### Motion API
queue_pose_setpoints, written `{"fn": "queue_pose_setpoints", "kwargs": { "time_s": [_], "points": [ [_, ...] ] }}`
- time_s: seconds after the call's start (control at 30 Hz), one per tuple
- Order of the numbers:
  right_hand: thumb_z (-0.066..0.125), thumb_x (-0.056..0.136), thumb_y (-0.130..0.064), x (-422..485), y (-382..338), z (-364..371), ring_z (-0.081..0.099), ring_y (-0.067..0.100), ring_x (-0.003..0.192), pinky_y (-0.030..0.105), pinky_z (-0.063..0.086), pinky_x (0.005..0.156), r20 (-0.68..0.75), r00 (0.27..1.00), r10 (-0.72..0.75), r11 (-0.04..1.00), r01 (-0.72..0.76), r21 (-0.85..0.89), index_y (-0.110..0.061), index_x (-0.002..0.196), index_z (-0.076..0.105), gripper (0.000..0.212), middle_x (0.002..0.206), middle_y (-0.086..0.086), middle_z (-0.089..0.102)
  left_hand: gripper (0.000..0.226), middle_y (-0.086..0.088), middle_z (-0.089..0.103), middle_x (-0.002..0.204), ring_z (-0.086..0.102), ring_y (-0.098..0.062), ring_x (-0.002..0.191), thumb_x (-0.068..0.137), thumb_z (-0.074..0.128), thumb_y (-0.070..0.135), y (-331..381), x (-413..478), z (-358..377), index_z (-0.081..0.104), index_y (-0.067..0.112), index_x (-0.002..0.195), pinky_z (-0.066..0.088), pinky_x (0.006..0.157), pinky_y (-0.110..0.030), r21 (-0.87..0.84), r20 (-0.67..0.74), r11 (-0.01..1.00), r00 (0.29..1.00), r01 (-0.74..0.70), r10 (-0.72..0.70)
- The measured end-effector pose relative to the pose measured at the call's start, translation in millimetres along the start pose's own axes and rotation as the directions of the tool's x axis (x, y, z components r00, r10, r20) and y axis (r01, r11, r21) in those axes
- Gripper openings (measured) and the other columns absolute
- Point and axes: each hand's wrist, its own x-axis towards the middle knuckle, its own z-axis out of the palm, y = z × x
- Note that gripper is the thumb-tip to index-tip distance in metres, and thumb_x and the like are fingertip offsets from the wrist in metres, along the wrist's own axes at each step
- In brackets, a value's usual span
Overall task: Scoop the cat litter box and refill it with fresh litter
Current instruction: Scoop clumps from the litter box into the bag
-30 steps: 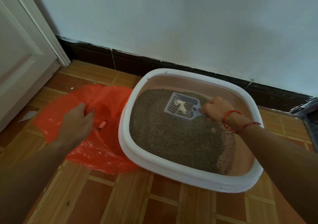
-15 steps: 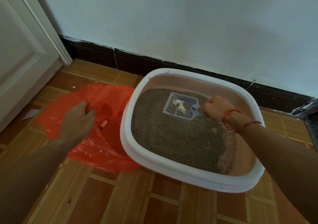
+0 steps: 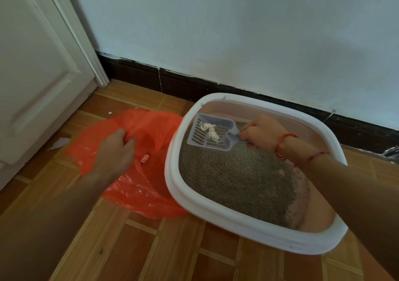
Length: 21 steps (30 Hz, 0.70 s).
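A white-rimmed litter box [image 3: 218, 211] with pink inner walls sits on the floor, holding grey-brown litter [image 3: 235, 177]. My right hand [image 3: 262, 132] grips the handle of a pale slotted scoop [image 3: 212, 136], lifted above the litter near the box's far-left corner. White stringy clumps [image 3: 210, 130] lie in the scoop. My left hand [image 3: 114, 153] grips the edge of an orange plastic bag [image 3: 146, 185] spread on the floor left of the box. A small pink piece [image 3: 144, 158] lies on the bag.
A white door [image 3: 36, 64] and its frame stand at the left. The wall with a dark baseboard [image 3: 172, 82] runs behind the box. Wood-pattern floor [image 3: 164, 252] lies in front. White scraps [image 3: 57, 143] lie near the door. A dark object [image 3: 391, 152] shows at the right edge.
My right hand has raised the scoop out of the litter and carried it left toward the box's rim, clumps still in it. My left hand keeps hold of the bag.
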Motion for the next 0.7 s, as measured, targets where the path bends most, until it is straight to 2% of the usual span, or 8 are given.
{"fn": "queue_pose_setpoints", "kwargs": {
  "time_s": [0.17,0.27,0.33,0.4,0.5,0.57,0.63,0.7],
  "points": [
    [0.059,0.089,-0.021,3,-46,16,0.047,0.01,0.053,0.023,0.042,0.055,0.103,0.99,-0.098,0.993,0.104,-0.06,-0.005,0.09,0.075,0.023,0.061,0.001,0.061,0.026,-0.005,0.049,0.068,0.043,-0.019,0.058,0.099,0.045,0.016,0,0,-5,0.049,0.005,0.076,0.031,0.05,-0.03,-0.004,-0.029,1.0,0.999,-0.016,0.016],
    [0.058,0.087,-0.023,7,-67,31,0.054,0.015,0.061,0.032,0.052,0.065,0.152,0.982,-0.112,0.981,0.133,-0.141,-0.008,0.086,0.073,0.021,0.07,0.006,0.067,0.026,-0.003,0.05,0.068,0.044,-0.018,0.058,0.099,0.045,0.016,-6,2,-8,0.05,0.006,0.076,0.032,0.051,-0.031,-0.017,-0.052,1.0,0.999,-0.014,0.013],
    [0.059,0.087,-0.025,8,-82,41,0.058,0.017,0.066,0.034,0.054,0.07,0.176,0.976,-0.127,0.964,0.163,-0.209,-0.013,0.077,0.069,0.019,0.075,0.007,0.067,0.026,-0.005,0.053,0.07,0.048,-0.021,0.061,0.1,0.044,0.017,-9,3,-11,0.052,0.003,0.079,0.037,0.054,-0.033,-0.028,-0.057,1.0,0.998,-0.011,0.01],
    [0.059,0.087,-0.028,9,-97,50,0.062,0.02,0.072,0.036,0.055,0.073,0.194,0.971,-0.14,0.929,0.196,-0.313,-0.014,0.078,0.066,0.018,0.079,0.007,0.067,0.026,-0.006,0.055,0.072,0.051,-0.024,0.063,0.098,0.044,0.017,-10,3,-13,0.053,0.002,0.08,0.041,0.058,-0.039,-0.034,-0.079,0.999,0.997,-0.015,0.012],
    [0.057,0.086,-0.032,9,-118,64,0.058,0.017,0.067,0.028,0.05,0.059,0.235,0.96,-0.152,0.857,0.246,-0.453,-0.014,0.077,0.063,0.021,0.074,0.003,0.061,0.026,-0.006,0.058,0.072,0.053,-0.023,0.065,0.099,0.044,0.018,-11,5,-14,0.053,0.002,0.079,0.041,0.06,-0.039,-0.022,-0.105,0.999,0.994,-0.023,0.02],
    [0.054,0.087,-0.033,11,-129,73,0.051,0.014,0.06,0.025,0.043,0.053,0.267,0.951,-0.158,0.828,0.275,-0.489,-0.016,0.074,0.061,0.022,0.068,0.0,0.055,0.027,-0.005,0.058,0.071,0.053,-0.022,0.064,0.099,0.045,0.017,-14,6,-14,0.053,0.002,0.078,0.04,0.058,-0.035,-0.015,-0.106,0.999,0.993,-0.045,0.043],
    [0.053,0.088,-0.033,15,-138,81,0.052,0.014,0.059,0.025,0.044,0.054,0.269,0.951,-0.156,0.84,0.271,-0.471,-0.017,0.07,0.056,0.024,0.069,0.001,0.058,0.027,-0.001,0.054,0.068,0.048,-0.016,0.061,0.099,0.045,0.015,-15,6,-15,0.051,0.005,0.075,0.033,0.05,-0.021,0.0,-0.108,0.998,0.992,-0.065,0.065],
    [0.052,0.088,-0.029,19,-145,89,0.054,0.016,0.058,0.024,0.046,0.053,0.281,0.948,-0.146,0.854,0.264,-0.448,-0.015,0.069,0.053,0.025,0.069,0.005,0.06,0.027,0.0,0.053,0.067,0.046,-0.01,0.058,0.1,0.045,0.015,-17,6,-15,0.05,0.006,0.074,0.034,0.049,-0.016,-0.01,-0.092,0.997,0.993,-0.076,0.075]
  ]
}}
